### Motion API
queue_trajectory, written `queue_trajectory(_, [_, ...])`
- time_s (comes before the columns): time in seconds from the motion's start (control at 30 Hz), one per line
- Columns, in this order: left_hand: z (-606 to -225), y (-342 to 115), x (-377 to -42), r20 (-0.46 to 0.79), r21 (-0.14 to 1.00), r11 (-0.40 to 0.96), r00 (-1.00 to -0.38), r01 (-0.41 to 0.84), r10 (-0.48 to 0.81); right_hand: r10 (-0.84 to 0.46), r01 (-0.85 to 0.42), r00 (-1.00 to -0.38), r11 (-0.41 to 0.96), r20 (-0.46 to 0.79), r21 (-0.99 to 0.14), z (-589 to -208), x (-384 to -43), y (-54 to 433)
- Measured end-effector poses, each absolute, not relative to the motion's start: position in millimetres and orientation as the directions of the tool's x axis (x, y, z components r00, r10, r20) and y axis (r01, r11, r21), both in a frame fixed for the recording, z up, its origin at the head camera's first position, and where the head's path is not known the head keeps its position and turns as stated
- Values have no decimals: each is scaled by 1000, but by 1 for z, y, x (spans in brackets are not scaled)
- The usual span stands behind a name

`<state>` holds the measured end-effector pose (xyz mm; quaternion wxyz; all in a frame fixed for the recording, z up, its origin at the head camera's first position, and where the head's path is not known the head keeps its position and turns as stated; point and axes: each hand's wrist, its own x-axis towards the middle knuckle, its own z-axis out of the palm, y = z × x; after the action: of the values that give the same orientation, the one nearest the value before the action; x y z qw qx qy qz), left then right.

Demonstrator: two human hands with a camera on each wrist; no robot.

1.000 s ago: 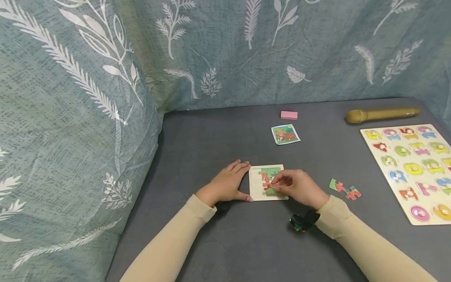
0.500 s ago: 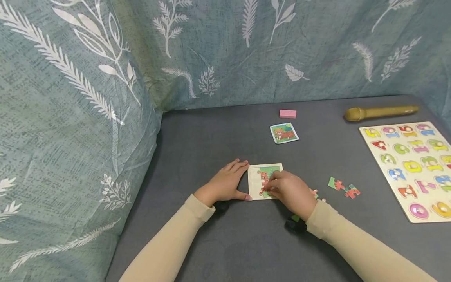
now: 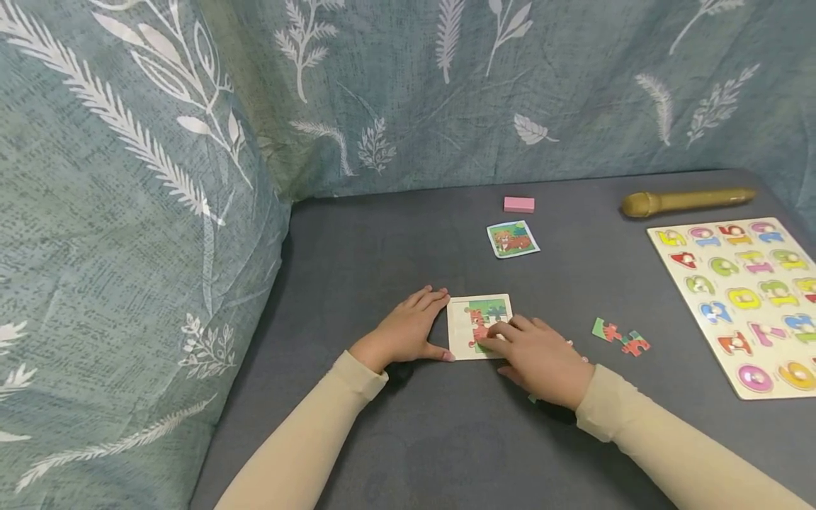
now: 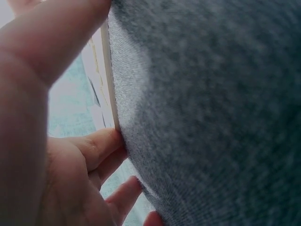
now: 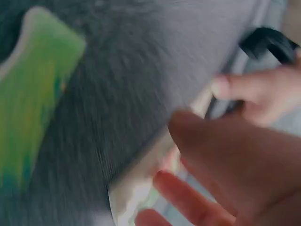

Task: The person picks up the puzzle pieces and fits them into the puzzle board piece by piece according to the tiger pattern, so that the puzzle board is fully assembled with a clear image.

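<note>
A small pale wooden puzzle tray [image 3: 459, 329] lies on the dark cloth, partly filled with red and green jigsaw pieces [image 3: 478, 322]. My left hand [image 3: 408, 329] is spread along the tray's left edge, thumb near the lower corner and fingertips at the upper one. In the left wrist view, the fingers touch the side of the tray [image 4: 109, 80]. Over the tray's lower right, my right hand [image 3: 538, 358] has its fingertips on the pieces, the thumb apart from them. A green jigsaw piece [image 5: 37, 99] lies near it in the right wrist view, blurred.
Two loose jigsaw pieces [image 3: 608, 331] lie to the right, before a large number puzzle board [image 3: 707, 283]. Farther back are a picture card [image 3: 513, 239], a pink block [image 3: 519, 205] and a brownish-yellow stick [image 3: 688, 202]. A patterned curtain [image 3: 408, 92] bounds the back and left.
My right hand has gone from pinching at the tray to lying flatter, fingers extended onto the pieces. My left hand keeps its place at the tray edge. The view has shifted slightly.
</note>
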<state>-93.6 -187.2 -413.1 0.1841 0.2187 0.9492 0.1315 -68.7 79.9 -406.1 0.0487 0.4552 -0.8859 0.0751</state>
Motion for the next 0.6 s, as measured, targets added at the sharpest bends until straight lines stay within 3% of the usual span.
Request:
queue_trajectory(0.1, [-413, -188, -95, -297, 330, 871, -835, 365, 463, -757, -772, -634, 610, 158, -178, -396, -68, 96])
queue_trajectory(0.2, [-413, -187, -95, -298, 335, 867, -832, 369, 469, -732, -717, -677, 635, 70, -288, -393, -58, 113])
queue_trajectory(0.33, [-411, -187, -95, -295, 335, 867, -833, 369, 469, -736, -605, -669, 620, -103, -499, -403, -44, 125])
queue_trajectory(0.5, [-411, -188, -95, -291, 331, 868, -834, 371, 468, -754, -442, -648, 490, -110, -751, -409, -51, 127])
queue_trajectory(0.6, [-412, -188, -96, -299, 340, 865, -830, 369, 471, -726, -333, -681, 424, -96, -842, -406, -64, 123])
